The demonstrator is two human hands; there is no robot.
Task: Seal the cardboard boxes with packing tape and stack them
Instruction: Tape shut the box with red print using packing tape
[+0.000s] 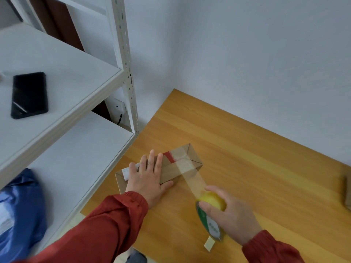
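A small cardboard box (182,160) with a red mark and a white label lies on the wooden table (256,168). My left hand (148,177) presses flat on the box's top, fingers straight. My right hand (231,213) grips a yellow packing tape roll (212,203) with a green and white side, held off the box's near right corner. A clear strip of tape (193,178) stretches from the roll up onto the box's right end and over its top.
A white metal shelf unit (76,88) stands at the left with a black phone (29,94) on its upper board. A blue bag (20,211) sits at the lower left. Another cardboard box (347,192) peeks in at the table's right edge. A white wall backs the table.
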